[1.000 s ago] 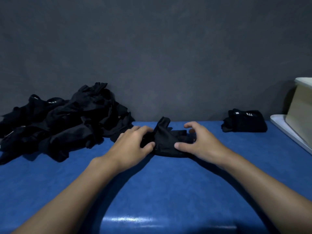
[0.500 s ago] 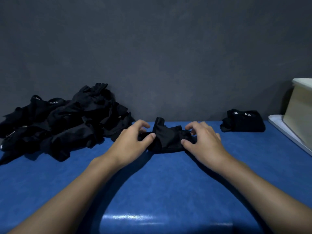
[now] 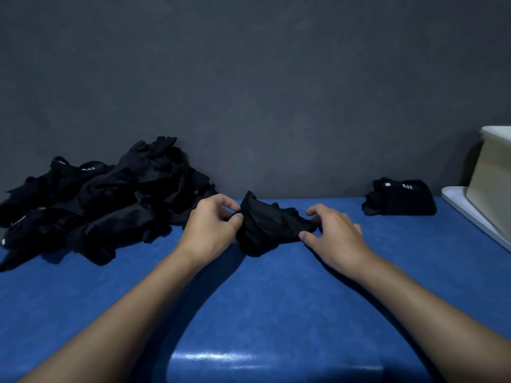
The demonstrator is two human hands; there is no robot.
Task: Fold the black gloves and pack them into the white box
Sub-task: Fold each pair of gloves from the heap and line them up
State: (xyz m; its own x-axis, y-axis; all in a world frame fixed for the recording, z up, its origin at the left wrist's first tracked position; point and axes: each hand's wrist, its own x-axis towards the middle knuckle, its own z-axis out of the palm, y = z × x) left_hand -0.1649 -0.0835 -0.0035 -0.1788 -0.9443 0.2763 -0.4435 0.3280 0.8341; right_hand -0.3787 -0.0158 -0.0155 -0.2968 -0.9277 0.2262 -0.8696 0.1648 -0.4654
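A crumpled black glove (image 3: 269, 225) lies on the blue table (image 3: 276, 305) at the centre, near the back wall. My left hand (image 3: 211, 229) pinches its left end between thumb and fingers. My right hand (image 3: 333, 234) pinches its right end the same way. A loose heap of black gloves (image 3: 105, 200) lies at the far left. One folded pair of gloves (image 3: 401, 197) with a white label sits at the back right. The white box (image 3: 493, 178) stands at the right edge, only partly in view.
A white tray or lid (image 3: 475, 217) lies under the box at the right edge. The dark grey wall runs right behind the table. Bare blue table surface stretches in front of my hands.
The glove lay flatter under my hands a second ago; both hands have drawn apart a little and now pinch its two ends, bunching it up off the table.
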